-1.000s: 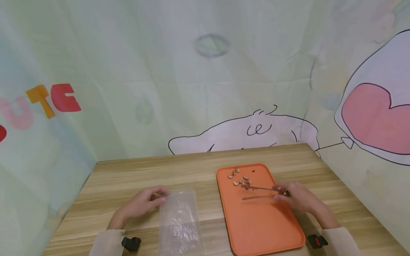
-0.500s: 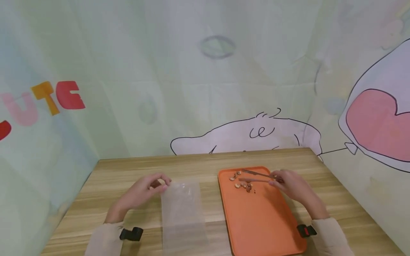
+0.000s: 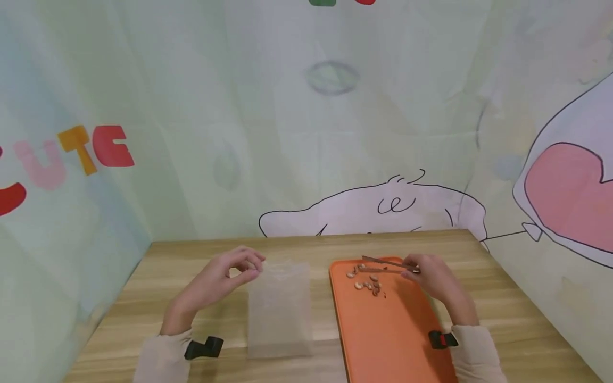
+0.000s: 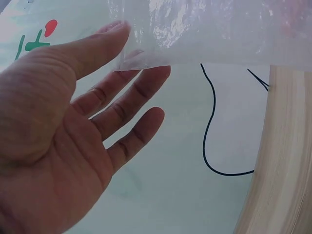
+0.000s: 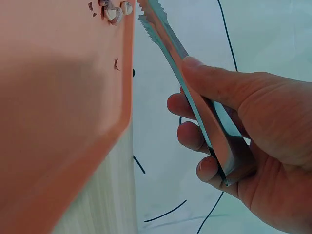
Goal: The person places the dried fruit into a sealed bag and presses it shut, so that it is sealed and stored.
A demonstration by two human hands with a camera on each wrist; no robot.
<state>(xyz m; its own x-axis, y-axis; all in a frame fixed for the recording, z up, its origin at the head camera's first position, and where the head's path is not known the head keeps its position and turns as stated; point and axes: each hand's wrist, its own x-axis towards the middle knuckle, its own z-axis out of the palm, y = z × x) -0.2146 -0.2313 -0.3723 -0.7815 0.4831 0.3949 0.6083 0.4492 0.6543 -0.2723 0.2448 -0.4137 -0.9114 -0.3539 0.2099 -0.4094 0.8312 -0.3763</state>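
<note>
My left hand (image 3: 217, 279) pinches the upper left corner of a clear plastic bag (image 3: 280, 319) between thumb and forefinger. The other fingers spread loosely below the bag's edge in the left wrist view. Metal tongs (image 5: 209, 122) with toothed tips are held in my right hand (image 3: 438, 284), thumb on one arm and fingers on the other. Their arms stand a little apart above the far end of the orange tray (image 3: 383, 335), with nothing seen between the tips. Several small shelled nuts (image 3: 359, 286), seemingly cashews, lie on the tray near the tips.
The wooden table (image 3: 206, 351) ends at a printed cloth backdrop (image 3: 249, 133) behind and at both sides. Small dark crumbs (image 5: 116, 64) lie on the tray. Bare wood separates the bag from the tray.
My left hand has risen and drawn the bag away from me, so its near edge now shows. The tongs have moved from the nuts to the tray's far end and lifted.
</note>
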